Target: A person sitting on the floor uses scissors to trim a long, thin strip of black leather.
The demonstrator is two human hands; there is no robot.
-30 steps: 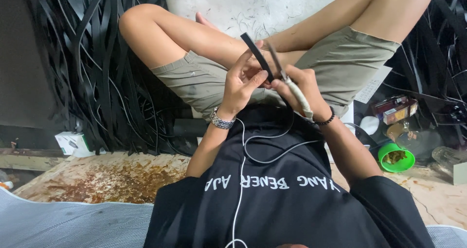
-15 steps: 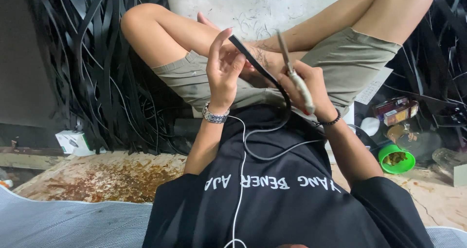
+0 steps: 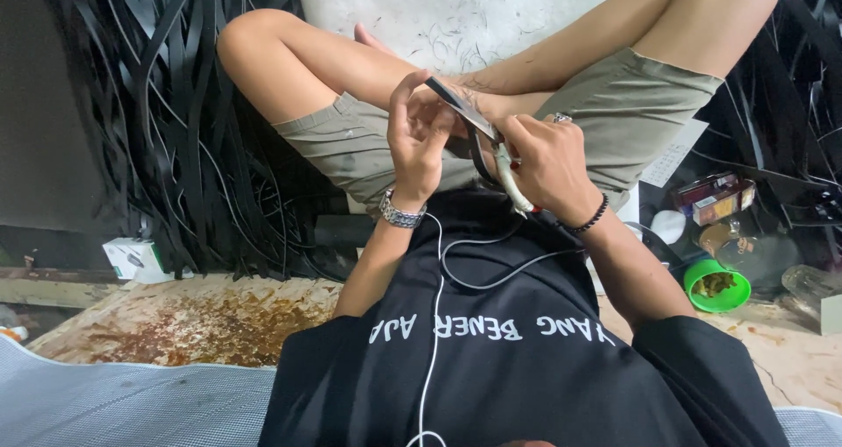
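1. Since the picture half a second before, I saw the right hand (image 3: 542,162) drop and swing its cutting tool (image 3: 507,171) down toward the lap, while the left hand (image 3: 419,144) curled its fingers back in over the black strip (image 3: 460,107).
2. The heap of black strips (image 3: 167,122) filled the floor to the left of the bare knee, and more lay at the far right.
3. The wooden board (image 3: 202,320) with rusty stains lay below that heap.
4. The left hand was closed on the black strip, pinching it near its upper end, with a metal watch (image 3: 402,213) on the wrist.
5. The right hand was clenched round the tool's pale wrapped handle; the tool met the strip just right of the left fingertips.
6. A green bowl (image 3: 715,285) sat well apart at the right.
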